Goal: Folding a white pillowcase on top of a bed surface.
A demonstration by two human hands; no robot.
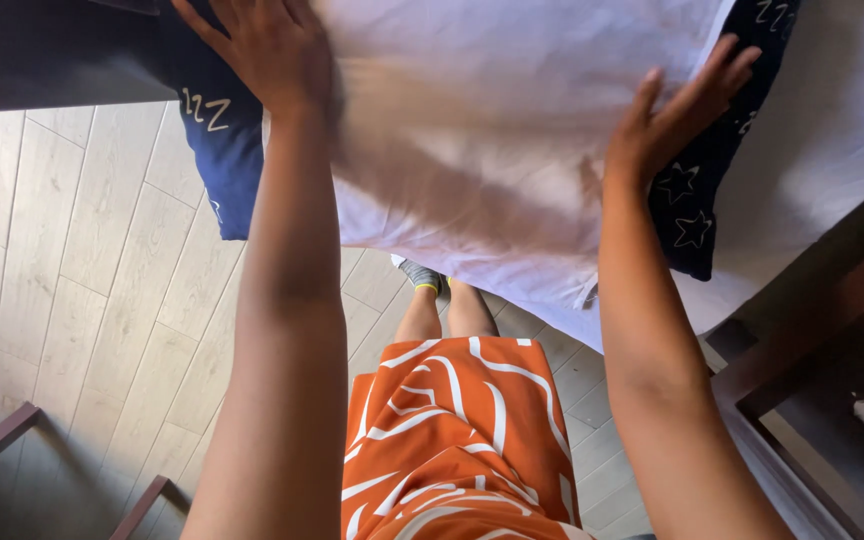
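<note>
white pillowcase [492, 140], smooth cotton, drawn over a dark blue pillow [217, 150] with pale star and letter prints; blue shows at both ends. item held up over the bed's near edge. left hand [267, 45] flat on the left end, fingers spread; right hand [677, 115] open, palm pressing the right end, seemingly steadying it between them. grey plank floor [82, 280] below.

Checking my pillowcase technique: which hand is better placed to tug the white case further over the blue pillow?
Probably the right hand: it lies at the white case edge beside exposed blue pillow. The left hand rests flat on top.
</note>
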